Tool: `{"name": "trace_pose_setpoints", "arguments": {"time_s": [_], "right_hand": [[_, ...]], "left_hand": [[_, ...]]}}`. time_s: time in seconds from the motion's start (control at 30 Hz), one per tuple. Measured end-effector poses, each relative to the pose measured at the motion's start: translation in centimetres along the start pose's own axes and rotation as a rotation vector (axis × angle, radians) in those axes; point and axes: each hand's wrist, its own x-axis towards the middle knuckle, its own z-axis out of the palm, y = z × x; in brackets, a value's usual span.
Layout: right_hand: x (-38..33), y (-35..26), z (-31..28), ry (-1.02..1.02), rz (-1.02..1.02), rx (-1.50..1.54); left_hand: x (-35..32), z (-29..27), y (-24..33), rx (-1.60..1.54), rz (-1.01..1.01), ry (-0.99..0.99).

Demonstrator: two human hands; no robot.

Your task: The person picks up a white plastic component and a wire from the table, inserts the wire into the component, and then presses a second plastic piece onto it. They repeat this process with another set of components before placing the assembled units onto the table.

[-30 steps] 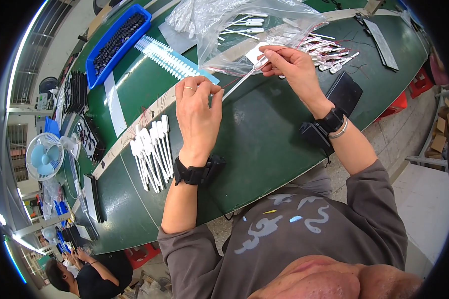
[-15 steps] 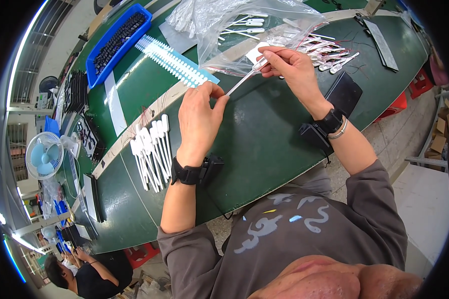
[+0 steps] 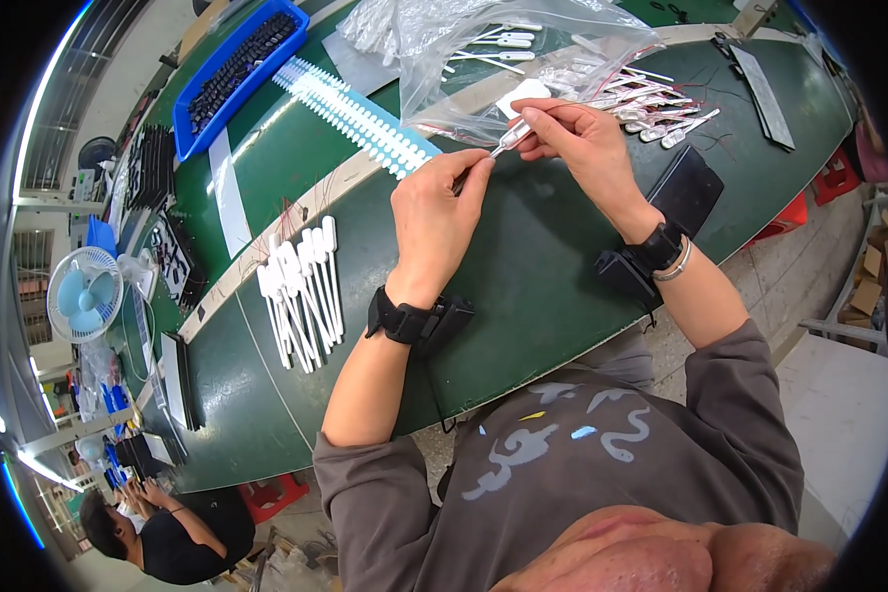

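Workbench [image 3: 523, 286] with green mat, two hands meeting over one slim white stick.

The long green surface runs from lower left to upper right, with a blue tray [image 3: 229, 74] of dark parts at its far left end and a clear plastic bag [image 3: 523, 59] of white pieces near the top. A loose pile of wired white sticks [image 3: 651, 104] lies just beside the bag, and a neat row of finished white sticks [image 3: 301, 291] sits on the mat to the person's left. A strip of pale tabs [image 3: 355, 113] stretches between tray and bag. The left hand [image 3: 434, 222] is closed, fingertips pinching the lower end of the white stick [image 3: 508, 140]; the right hand [image 3: 587, 148] curls around its upper end, thumb and forefinger gripping. The stick hangs tilted above the mat, in front of the bag.
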Motion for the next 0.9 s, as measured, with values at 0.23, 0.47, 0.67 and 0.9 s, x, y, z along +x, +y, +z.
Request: {"name": "trace_pose_setpoints", "arguments": {"time_s": [0.23, 0.47, 0.67, 0.9], "right_hand": [[-0.1, 0.1, 0.1, -0.013, 0.014, 0.000], [0.0, -0.2, 0.0, -0.001, 0.073, 0.059], [-0.1, -0.6, 0.0, 0.016, 0.123, 0.079], [0.0, -0.7, -0.1, 0.028, 0.146, 0.079]], "left_hand": [[-0.3, 0.1, 0.2, 0.032, -0.057, 0.011], [-0.5, 0.2, -0.5, 0.448, 0.443, 0.145], [-0.7, -0.8, 0.2, 0.694, 0.614, 0.106], [-0.7, -0.6, 0.3, 0.794, 0.670, -0.010]]}}
